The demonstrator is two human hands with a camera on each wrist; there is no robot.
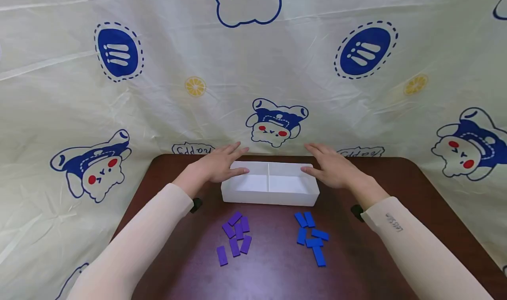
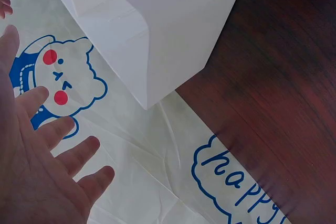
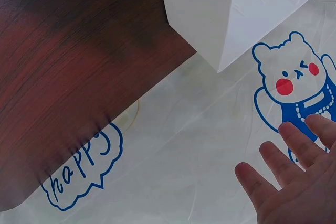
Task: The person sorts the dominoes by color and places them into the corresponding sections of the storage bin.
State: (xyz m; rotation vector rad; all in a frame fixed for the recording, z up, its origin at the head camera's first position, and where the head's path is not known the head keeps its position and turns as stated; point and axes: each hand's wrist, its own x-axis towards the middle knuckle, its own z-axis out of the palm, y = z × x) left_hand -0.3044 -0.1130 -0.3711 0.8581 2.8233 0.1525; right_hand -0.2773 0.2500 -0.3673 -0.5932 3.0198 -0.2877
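Observation:
A white box (image 1: 271, 198) split by one divider stands near the back edge of the table. Over its left end my left hand (image 1: 222, 163) hovers, fingers spread and pointing inward. My right hand (image 1: 332, 166) mirrors it at the right end, thumb toward the box. Neither hand holds anything. In the left wrist view the fingers (image 2: 68, 129) are apart from the box wall (image 2: 184, 30); in the right wrist view the fingers (image 3: 286, 161) likewise stand clear of it. Several purple tiles (image 1: 234, 245) lie in front of the box on the left, several blue tiles (image 1: 318, 256) on the right.
The dark brown table (image 1: 273, 273) has rounded back corners. Behind it hangs a pale curtain (image 1: 253, 62) printed with cartoon bears, which meets the table's back edge. A dark wrist strap (image 1: 196, 205) shows at the left cuff, another dark strap (image 1: 357, 212) at the right.

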